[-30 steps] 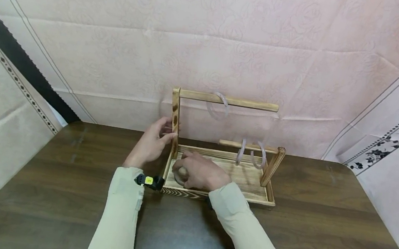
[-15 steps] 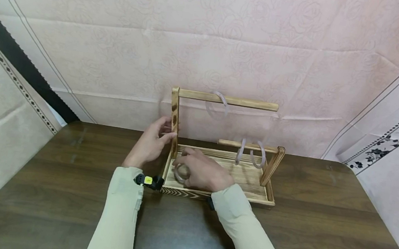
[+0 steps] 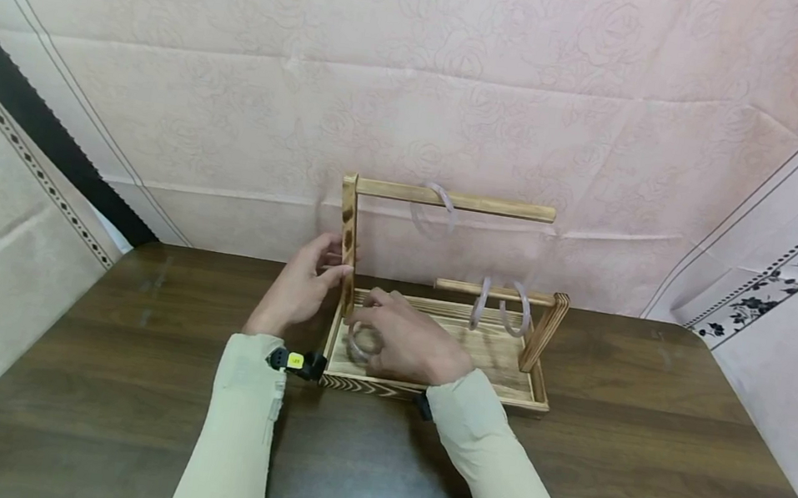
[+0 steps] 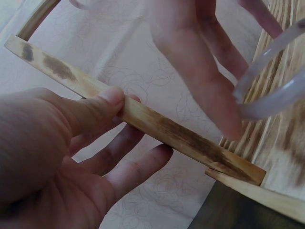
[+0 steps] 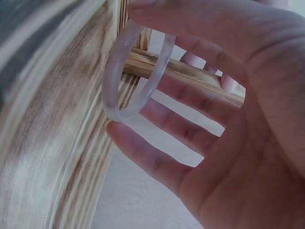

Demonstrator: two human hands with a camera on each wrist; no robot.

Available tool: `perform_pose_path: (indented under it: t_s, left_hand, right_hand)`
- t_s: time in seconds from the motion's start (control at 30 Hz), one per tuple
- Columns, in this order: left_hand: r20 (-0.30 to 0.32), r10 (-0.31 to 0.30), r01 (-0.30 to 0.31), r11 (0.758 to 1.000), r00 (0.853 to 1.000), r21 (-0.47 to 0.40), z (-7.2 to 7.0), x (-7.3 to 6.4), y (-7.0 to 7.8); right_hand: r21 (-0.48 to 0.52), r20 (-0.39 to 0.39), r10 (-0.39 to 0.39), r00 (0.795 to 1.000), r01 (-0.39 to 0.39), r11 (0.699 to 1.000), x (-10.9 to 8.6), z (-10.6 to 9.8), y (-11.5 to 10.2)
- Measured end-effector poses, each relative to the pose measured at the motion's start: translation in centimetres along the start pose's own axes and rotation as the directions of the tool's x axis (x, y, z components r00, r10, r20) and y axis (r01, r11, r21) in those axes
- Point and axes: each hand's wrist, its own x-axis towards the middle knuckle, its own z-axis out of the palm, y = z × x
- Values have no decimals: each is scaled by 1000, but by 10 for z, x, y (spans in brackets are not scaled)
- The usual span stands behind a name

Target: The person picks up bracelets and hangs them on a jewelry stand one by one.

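Observation:
In the head view my left hand (image 3: pixel 297 290) grips the tall left post (image 3: pixel 348 234) of a wooden bangle stand. Its thumb lies on the near face of the post in the left wrist view, fingers behind. My right hand (image 3: pixel 413 343) is low over the left part of the stand's tray (image 3: pixel 381 388). It holds a pale translucent bangle (image 5: pixel 112 86) at the rim between thumb and fingertips. The bangle's opening faces up toward the head camera. One more bangle (image 3: pixel 444 196) hangs on the top bar (image 3: pixel 506 208), and two bangles (image 3: pixel 480 306) hang on the shorter lower bar.
A short right post (image 3: pixel 545 335) carries the lower bar. The stand is on a dark brown wooden table (image 3: pixel 124 381), near its back edge. Pale patterned cloth (image 3: pixel 422 75) hangs behind and at both sides.
My right hand has shifted slightly right and its fingers have spread a little, so more of the bangle's ring shows. My left hand stays on the post.

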Motion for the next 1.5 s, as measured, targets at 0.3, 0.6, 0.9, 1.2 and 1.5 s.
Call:
perform_pose_path:
  t_s: [0.3, 0.6, 0.9, 1.2, 1.5]
  left_hand:
    - [5, 17, -17, 1000, 1000, 6, 0, 1, 0]
    - [4, 14, -14, 1000, 1000, 14, 0, 1, -2]
    - [-1, 14, -14, 1000, 1000, 22, 0, 0, -1]
    - [1, 24, -24, 999, 1000, 26, 0, 1, -1]
    - [10, 31, -31, 1000, 999, 5, 0, 0, -2]
  right_hand:
    - [2, -11, -6, 1000, 6, 1000, -4, -6, -2]
    - [34, -43, -14, 999, 16, 999, -11, -16, -4]
    - [45, -65, -40, 997, 43, 998, -13, -23, -8]
    - [60, -93, -36, 995, 41, 997, -17, -28, -10]
    - [49, -120, -56, 991, 62, 997, -19, -34, -12]
